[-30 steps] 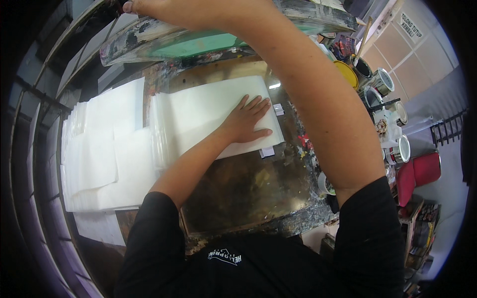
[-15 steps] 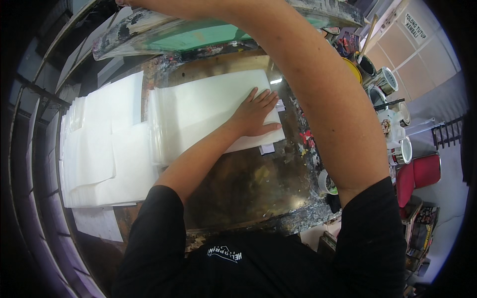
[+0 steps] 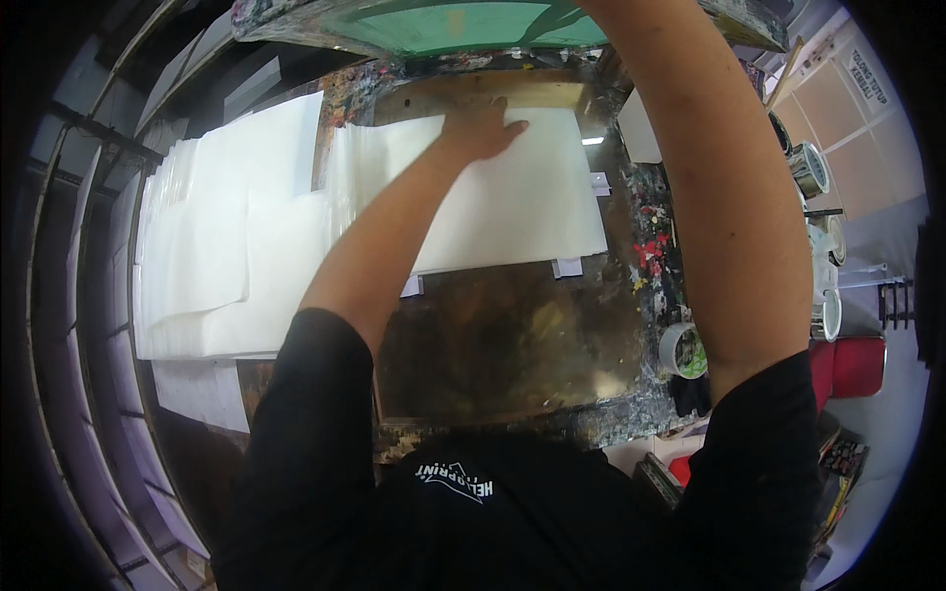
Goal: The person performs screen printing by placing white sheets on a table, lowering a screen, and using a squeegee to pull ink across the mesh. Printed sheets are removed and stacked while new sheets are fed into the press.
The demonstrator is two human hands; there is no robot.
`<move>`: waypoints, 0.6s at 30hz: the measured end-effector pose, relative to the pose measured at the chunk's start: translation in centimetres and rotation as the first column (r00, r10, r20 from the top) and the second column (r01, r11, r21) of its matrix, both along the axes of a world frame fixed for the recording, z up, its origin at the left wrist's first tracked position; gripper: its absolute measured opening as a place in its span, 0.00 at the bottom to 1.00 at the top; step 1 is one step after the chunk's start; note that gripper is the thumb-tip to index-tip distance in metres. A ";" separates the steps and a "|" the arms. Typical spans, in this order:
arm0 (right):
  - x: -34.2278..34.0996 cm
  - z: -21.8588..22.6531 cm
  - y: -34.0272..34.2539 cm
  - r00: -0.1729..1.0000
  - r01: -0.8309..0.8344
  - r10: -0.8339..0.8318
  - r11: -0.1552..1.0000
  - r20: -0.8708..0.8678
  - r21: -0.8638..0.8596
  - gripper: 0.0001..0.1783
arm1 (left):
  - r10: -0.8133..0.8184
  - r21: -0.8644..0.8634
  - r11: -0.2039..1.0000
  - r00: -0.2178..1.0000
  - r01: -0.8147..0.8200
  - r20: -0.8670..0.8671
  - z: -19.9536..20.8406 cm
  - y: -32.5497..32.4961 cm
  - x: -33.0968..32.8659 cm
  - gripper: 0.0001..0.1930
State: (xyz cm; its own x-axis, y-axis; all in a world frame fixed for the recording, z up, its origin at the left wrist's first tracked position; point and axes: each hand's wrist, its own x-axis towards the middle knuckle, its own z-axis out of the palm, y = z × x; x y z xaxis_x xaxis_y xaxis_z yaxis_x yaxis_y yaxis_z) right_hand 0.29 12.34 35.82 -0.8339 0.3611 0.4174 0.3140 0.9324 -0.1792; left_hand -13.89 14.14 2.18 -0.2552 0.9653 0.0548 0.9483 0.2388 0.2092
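Left hand (image 3: 479, 135), thumb apart, lies at far edge of white sheet (image 3: 522, 202), long left to right; right hand is out of view.

I read the far half of my view as the brightest: the smooth white sheets (image 3: 532, 197) take even, soft light and nearly wash out. A sharp white glint sits beyond their right edge on the glossy dark brown table (image 3: 483, 355), with a duller sheen nearer. A dark shadow crosses the framed green panel (image 3: 443, 32). The bare left hand (image 3: 480, 130) looks slightly blurred. On the left, the dark metal rack (image 3: 108, 136) sits dim, bowed by fisheye distortion; black vignetting swallows my corners.
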 end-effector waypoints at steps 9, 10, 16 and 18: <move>-2.1 -1.1 1.1 0.995 0.096 -0.099 0.969 0.003 0.226 0.42 | -0.009 -0.033 0.999 0.997 0.006 -0.083 0.8 -0.3 -0.3 0.33; -1.8 -0.9 1.0 0.998 0.063 -0.066 0.976 0.008 0.207 0.42 | -0.012 -0.020 1.000 0.996 0.010 -0.085 0.6 -0.4 -0.4 0.34; -1.1 -1.2 0.8 0.998 -0.024 0.032 0.987 -0.051 0.157 0.46 | 0.057 -0.009 0.998 0.987 -0.059 -0.154 0.7 -3.0 -0.9 0.36; -2.5 -1.5 1.4 0.994 0.054 -0.030 0.972 -0.106 0.230 0.47 | 0.123 0.003 0.992 0.978 -0.124 -0.169 1.1 -3.7 -1.4 0.37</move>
State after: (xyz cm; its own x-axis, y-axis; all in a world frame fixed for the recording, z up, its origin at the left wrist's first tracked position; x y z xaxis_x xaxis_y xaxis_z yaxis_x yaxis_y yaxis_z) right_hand -2.20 13.70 34.29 -0.7691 0.2780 0.5755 0.3451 0.9385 0.0079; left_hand -15.33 10.47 3.25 -0.3605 0.9274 0.0997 0.9327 0.3576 0.0463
